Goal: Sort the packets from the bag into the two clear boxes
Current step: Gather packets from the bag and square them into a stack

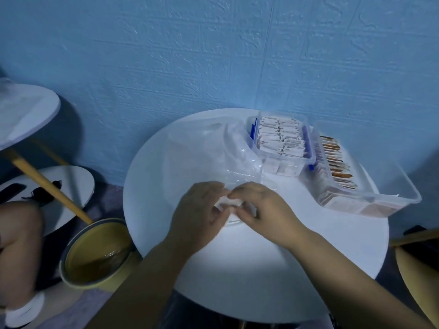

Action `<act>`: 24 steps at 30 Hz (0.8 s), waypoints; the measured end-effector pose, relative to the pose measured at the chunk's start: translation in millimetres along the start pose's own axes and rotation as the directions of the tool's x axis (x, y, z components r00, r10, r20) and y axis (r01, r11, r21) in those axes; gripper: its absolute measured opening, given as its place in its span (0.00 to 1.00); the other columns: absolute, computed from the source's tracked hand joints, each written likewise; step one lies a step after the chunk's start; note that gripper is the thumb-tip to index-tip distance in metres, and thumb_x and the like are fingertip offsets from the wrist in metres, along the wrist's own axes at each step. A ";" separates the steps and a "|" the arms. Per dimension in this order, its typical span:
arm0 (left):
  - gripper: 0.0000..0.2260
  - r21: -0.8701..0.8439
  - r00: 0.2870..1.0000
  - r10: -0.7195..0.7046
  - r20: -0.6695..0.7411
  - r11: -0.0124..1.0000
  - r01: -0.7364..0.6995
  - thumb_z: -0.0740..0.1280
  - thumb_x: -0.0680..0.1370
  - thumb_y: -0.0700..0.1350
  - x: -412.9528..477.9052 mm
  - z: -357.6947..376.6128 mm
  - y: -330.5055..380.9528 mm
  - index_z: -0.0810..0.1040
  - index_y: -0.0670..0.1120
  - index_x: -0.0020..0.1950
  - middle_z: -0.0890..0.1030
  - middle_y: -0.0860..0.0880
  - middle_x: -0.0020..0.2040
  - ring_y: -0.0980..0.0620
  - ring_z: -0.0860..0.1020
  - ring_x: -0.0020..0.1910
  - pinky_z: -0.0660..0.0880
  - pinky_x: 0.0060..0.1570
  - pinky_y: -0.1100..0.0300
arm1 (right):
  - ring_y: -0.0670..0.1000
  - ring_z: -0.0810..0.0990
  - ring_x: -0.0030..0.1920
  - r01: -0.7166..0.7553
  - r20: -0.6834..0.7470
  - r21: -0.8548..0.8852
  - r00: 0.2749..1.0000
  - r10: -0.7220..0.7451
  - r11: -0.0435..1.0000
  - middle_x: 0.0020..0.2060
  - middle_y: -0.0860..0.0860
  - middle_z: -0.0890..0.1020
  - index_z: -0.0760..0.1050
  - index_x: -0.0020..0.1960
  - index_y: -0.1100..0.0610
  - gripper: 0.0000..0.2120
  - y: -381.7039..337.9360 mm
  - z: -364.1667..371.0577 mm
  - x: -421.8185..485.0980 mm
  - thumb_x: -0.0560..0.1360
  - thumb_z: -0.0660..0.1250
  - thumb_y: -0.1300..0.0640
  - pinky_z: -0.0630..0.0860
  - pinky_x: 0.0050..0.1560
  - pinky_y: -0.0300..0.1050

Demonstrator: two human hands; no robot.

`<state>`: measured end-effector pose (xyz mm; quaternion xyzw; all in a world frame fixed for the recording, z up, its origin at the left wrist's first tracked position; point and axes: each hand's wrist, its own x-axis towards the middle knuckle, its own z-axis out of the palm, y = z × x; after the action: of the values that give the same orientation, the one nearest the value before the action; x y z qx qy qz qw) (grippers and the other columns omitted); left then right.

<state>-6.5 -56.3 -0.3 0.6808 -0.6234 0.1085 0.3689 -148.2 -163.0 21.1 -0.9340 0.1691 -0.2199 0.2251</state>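
A clear plastic bag (213, 148) lies spread over the middle of the round white table (237, 281). My left hand (199, 217) and my right hand (266, 210) meet at the bag's near edge. Both pinch small white packets (228, 203) between their fingertips. A clear box with blue latches (280, 141) stands at the back, packed with white packets. To its right a larger clear box (370, 172) holds rows of orange-brown packets.
A blue textured wall (213, 55) runs behind the table. A yellow bin (95, 252) stands on the floor at the left. Beside it are two more round tables (28, 110) with wooden legs. Another person's leg (19, 245) shows at the left edge.
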 end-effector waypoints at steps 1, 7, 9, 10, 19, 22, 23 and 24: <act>0.18 0.011 0.998 -0.005 0.066 1.000 0.004 0.63 0.70 0.53 -2.8 6.0 -1.3 0.75 0.47 0.57 0.80 0.46 0.54 0.52 0.73 0.54 0.71 0.56 0.60 | 0.47 0.75 0.58 -0.050 0.057 -0.031 0.997 0.051 0.998 0.58 0.48 0.77 0.75 0.61 0.54 0.20 4.8 2.8 -3.1 0.72 0.67 0.46 0.68 0.58 0.33; 0.19 0.054 0.982 -0.069 0.176 0.997 0.061 0.61 0.69 0.57 -0.7 2.3 -6.8 0.81 0.48 0.53 0.82 0.52 0.49 0.53 0.77 0.49 0.69 0.49 0.66 | 0.46 0.69 0.66 -0.237 0.122 0.035 0.965 0.231 0.971 0.67 0.47 0.71 0.66 0.70 0.53 0.30 11.1 4.9 -12.7 0.71 0.72 0.50 0.60 0.63 0.30; 0.16 0.005 0.986 -0.102 0.133 0.995 0.102 0.62 0.71 0.54 0.4 -4.3 -5.7 0.82 0.49 0.52 0.83 0.53 0.47 0.53 0.80 0.46 0.69 0.48 0.66 | 0.45 0.71 0.62 -0.297 0.092 0.096 0.953 0.289 0.950 0.64 0.47 0.74 0.67 0.69 0.52 0.31 10.0 6.0 -13.2 0.69 0.74 0.52 0.61 0.58 0.26; 0.14 -0.052 0.980 -0.168 0.105 0.983 0.174 0.63 0.73 0.53 0.8 -9.5 -5.2 0.82 0.50 0.53 0.84 0.55 0.47 0.55 0.81 0.45 0.71 0.46 0.67 | 0.44 0.72 0.60 -0.323 0.085 0.122 0.945 0.315 0.938 0.62 0.46 0.74 0.68 0.68 0.52 0.31 9.8 6.9 -13.4 0.68 0.75 0.53 0.61 0.56 0.24; 0.13 -0.302 0.832 -0.552 -0.044 0.802 0.516 0.63 0.77 0.54 -5.5 -14.5 -5.4 0.79 0.45 0.49 0.82 0.55 0.40 0.66 0.78 0.40 0.74 0.38 0.72 | 0.41 0.72 0.31 -0.470 0.054 0.489 0.857 0.512 0.735 0.47 0.44 0.75 0.71 0.65 0.51 0.30 3.9 12.8 -1.8 0.66 0.73 0.67 0.68 0.30 0.29; 0.14 -0.329 0.814 -0.580 -0.044 0.777 0.536 0.61 0.76 0.55 -5.3 -13.8 -1.0 0.78 0.45 0.48 0.80 0.58 0.39 0.70 0.76 0.39 0.72 0.38 0.75 | 0.39 0.72 0.28 -0.480 0.079 0.501 0.854 0.514 0.720 0.39 0.49 0.76 0.74 0.58 0.47 0.25 3.4 9.8 1.0 0.67 0.72 0.68 0.68 0.29 0.30; 0.14 -0.340 0.808 -0.587 -0.045 0.770 0.540 0.61 0.76 0.55 -4.8 -14.2 0.1 0.77 0.46 0.48 0.79 0.59 0.39 0.71 0.76 0.39 0.71 0.37 0.77 | 0.40 0.73 0.30 -0.475 0.077 0.517 0.854 0.514 0.712 0.38 0.51 0.78 0.76 0.53 0.46 0.20 3.6 7.3 1.1 0.68 0.72 0.67 0.70 0.32 0.33; 0.13 -0.355 0.803 -0.594 -0.044 0.761 0.544 0.61 0.76 0.55 -3.4 -14.6 1.2 0.78 0.46 0.48 0.79 0.59 0.39 0.70 0.76 0.39 0.70 0.37 0.78 | 0.44 0.76 0.34 -0.460 0.071 0.553 0.857 0.511 0.694 0.39 0.53 0.80 0.78 0.48 0.46 0.16 3.7 5.3 0.7 0.69 0.71 0.66 0.72 0.36 0.38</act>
<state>-3.7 -44.3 8.3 0.7572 -0.3651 -0.0608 0.5382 -145.9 -164.5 15.3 -0.7394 0.3487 -0.2329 0.5268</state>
